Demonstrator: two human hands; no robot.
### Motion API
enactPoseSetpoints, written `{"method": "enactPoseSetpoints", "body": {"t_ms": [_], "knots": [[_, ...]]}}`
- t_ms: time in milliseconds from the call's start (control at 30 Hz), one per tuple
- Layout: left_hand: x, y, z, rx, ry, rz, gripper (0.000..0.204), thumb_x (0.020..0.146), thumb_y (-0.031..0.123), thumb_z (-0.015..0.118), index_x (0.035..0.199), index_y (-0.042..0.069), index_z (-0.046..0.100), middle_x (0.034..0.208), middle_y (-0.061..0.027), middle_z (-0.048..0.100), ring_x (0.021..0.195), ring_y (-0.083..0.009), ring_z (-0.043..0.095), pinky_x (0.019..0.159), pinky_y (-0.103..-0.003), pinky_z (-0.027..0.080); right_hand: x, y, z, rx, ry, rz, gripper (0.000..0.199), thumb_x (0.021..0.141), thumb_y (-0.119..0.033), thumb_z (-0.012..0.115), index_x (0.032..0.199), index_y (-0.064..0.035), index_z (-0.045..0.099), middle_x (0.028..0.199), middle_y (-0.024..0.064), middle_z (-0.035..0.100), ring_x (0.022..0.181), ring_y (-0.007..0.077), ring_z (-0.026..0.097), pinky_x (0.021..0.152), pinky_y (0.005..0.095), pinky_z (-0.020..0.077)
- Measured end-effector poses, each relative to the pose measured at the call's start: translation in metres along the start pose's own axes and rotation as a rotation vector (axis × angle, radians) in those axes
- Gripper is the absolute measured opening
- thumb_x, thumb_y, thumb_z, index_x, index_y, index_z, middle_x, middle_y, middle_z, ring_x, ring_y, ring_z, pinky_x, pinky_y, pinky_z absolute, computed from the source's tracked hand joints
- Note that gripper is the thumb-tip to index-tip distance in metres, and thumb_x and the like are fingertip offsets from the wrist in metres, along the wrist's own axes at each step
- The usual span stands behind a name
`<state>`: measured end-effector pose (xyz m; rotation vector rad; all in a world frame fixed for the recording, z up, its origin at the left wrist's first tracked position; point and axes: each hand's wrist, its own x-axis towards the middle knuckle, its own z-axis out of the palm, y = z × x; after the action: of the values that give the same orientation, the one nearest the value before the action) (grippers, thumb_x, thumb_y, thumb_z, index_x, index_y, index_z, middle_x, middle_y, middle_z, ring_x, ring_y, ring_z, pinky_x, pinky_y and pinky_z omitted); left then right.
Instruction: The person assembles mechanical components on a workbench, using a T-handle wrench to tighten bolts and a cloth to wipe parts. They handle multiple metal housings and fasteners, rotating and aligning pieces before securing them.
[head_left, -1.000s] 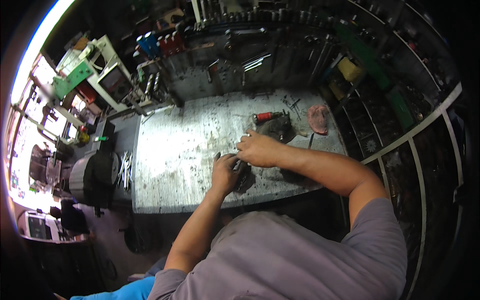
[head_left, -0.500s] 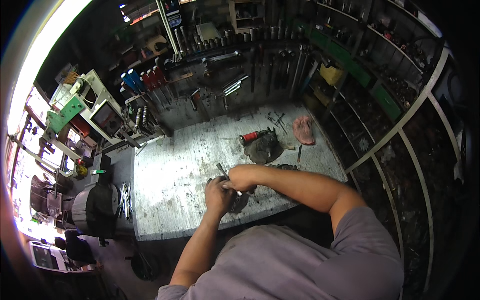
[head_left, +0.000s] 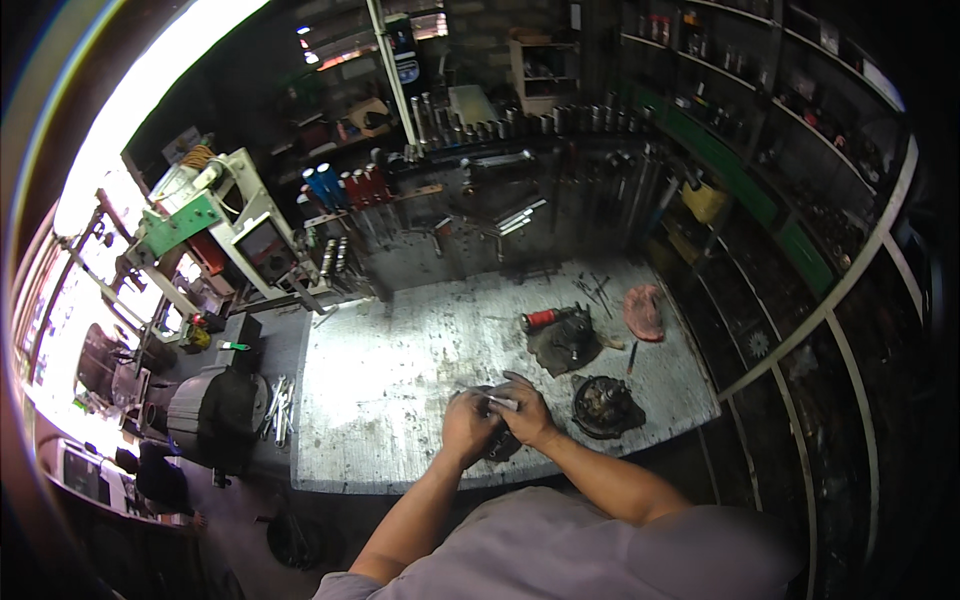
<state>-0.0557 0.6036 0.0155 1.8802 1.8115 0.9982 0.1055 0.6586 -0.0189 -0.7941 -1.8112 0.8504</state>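
Observation:
My left hand (head_left: 470,428) and my right hand (head_left: 524,414) are together above the near edge of the workbench (head_left: 380,440). Between them lies a slim silver metal rod-like tool (head_left: 503,402), its exact kind unclear; the right hand's fingers are closed on it. The left hand's fingers are curled close beside it, and what they grip is hidden. Beneath both hands sits a dark, greasy metal part (head_left: 503,449), mostly covered. To the right a round, dark mechanical assembly (head_left: 606,407) rests on the bench.
Further back lie a red-handled tool (head_left: 540,319), a dark housing on a rag (head_left: 565,345), thin rods (head_left: 594,290) and a pink cloth (head_left: 643,312). Wrenches (head_left: 280,410) lie at the left beside a large grey casing (head_left: 215,412). Metal-framed shelves (head_left: 815,345) stand right.
The view has shifted, uncovering the round assembly. My right forearm has swung from across the bench to nearer my body. The metal tool has gone from steeply slanted to nearly flat.

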Motion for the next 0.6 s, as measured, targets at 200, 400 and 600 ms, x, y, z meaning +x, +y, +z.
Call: {"method": "enactPoseSetpoints", "body": {"t_ms": [200, 400, 600], "knots": [[-0.004, 0.005, -0.008, 0.057, -0.06, 0.091, 0.026, 0.093, 0.019, 0.07, 0.114, 0.007, 0.08, 0.127, -0.0116, 0.074, 0.123, -0.0368, 0.067, 0.117, -0.058, 0.041, 0.001, -0.001, -0.006, -0.069, -0.051, 0.096, 0.03, 0.088, -0.012, 0.083, 0.116, -0.0035, 0.076, 0.134, 0.0141, 0.071, 0.132, 0.0377, 0.062, 0.12, 0.046, 0.0438], [-0.002, 0.001, -0.007, 0.055, -0.067, 0.057, 0.031, 0.091, 0.022, 0.071, 0.119, 0.009, 0.078, 0.128, -0.0124, 0.074, 0.121, -0.0375, 0.068, 0.114, -0.051, 0.046, 0.005, 0.002, -0.009, -0.02, -0.115, 0.007, 0.025, 0.087, -0.015, 0.086, 0.11, -0.0071, 0.081, 0.122, 0.0139, 0.076, 0.133, 0.0377, 0.062, 0.117, 0.0465, 0.0461], [-0.005, 0.007, -0.013, 0.069, -0.085, 0.028, 0.036, 0.09, 0.018, 0.07, 0.124, 0.008, 0.077, 0.127, -0.0135, 0.074, 0.12, -0.0357, 0.068, 0.114, -0.048, 0.046, 0.007, -0.004, -0.007, 0.003, -0.075, 0.045, 0.028, 0.088, -0.015, 0.086, 0.112, -0.0045, 0.078, 0.119, 0.0177, 0.074, 0.129, 0.0398, 0.064, 0.113, 0.0466, 0.0487]]}}
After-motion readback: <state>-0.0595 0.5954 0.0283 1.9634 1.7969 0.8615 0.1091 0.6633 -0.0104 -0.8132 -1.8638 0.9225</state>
